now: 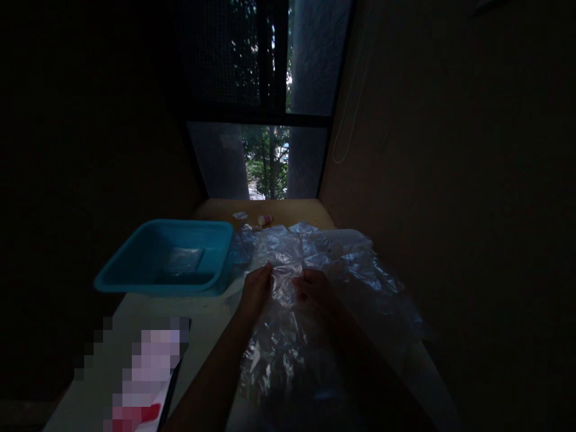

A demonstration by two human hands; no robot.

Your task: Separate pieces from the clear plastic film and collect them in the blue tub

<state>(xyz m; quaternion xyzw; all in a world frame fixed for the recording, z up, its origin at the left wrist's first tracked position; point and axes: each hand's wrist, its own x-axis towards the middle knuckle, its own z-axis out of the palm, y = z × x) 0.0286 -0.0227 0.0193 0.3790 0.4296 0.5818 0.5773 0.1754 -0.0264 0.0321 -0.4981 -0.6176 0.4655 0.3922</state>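
Clear crinkled plastic (288, 255), which looks like thin bags or sheeting, is heaped over the table in front of me. My left hand (257, 290) is closed on its left side, thumb on top. From the right, my right hand (317, 288) grips the same plastic, its fingers curled in a pinch. A stretch of plastic lies between the two hands, and more hangs down toward me between my forearms. Shadow hides the undersides of both hands.
A blue plastic basin (220, 258) with a clear packet inside stands at the left. Nearer me lies a blurred-out phone or sheet (153, 366). A small reddish-white cylinder (265, 220) rests by the window (265, 159). Dark walls flank the table (202, 324).
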